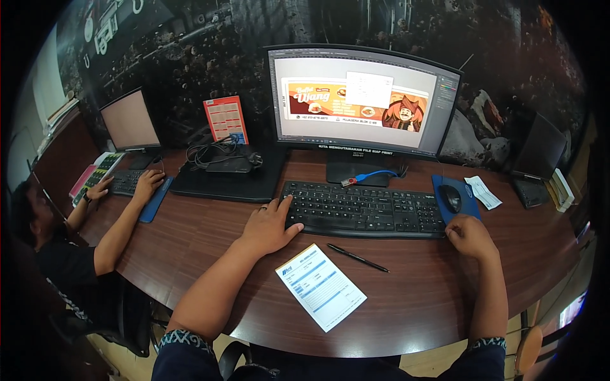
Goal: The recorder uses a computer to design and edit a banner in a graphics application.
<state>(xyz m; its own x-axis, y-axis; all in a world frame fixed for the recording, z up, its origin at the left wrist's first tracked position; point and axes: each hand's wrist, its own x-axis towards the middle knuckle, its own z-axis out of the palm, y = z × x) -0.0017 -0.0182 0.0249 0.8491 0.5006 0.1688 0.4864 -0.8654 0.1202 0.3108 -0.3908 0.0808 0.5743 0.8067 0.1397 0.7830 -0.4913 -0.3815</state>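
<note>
My left hand [270, 227] rests at the left end of a black keyboard [365, 208], its fingers spread over the keys and its thumb stretched along the front edge. Beyond the keyboard's right end, my right hand [470, 233] lies curled on the desk with nothing visible in it. Just past its knuckles a black mouse [450, 198] sits on a blue mouse pad [469, 207], apart from the hand. Between my forearms lie a printed form pad [321, 287] and a black pen [358, 258]. A curved monitor [362, 98] behind the keyboard displays an orange banner design with a small white window over it.
On the left, another person's hands [150, 184] are at a second keyboard [129, 182] and monitor [131, 120]. A black laptop [216, 181] carries cables and a black adapter. A blue cable [378, 173] lies below the monitor. At right are a paper slip [483, 192] and a dark screen [540, 147].
</note>
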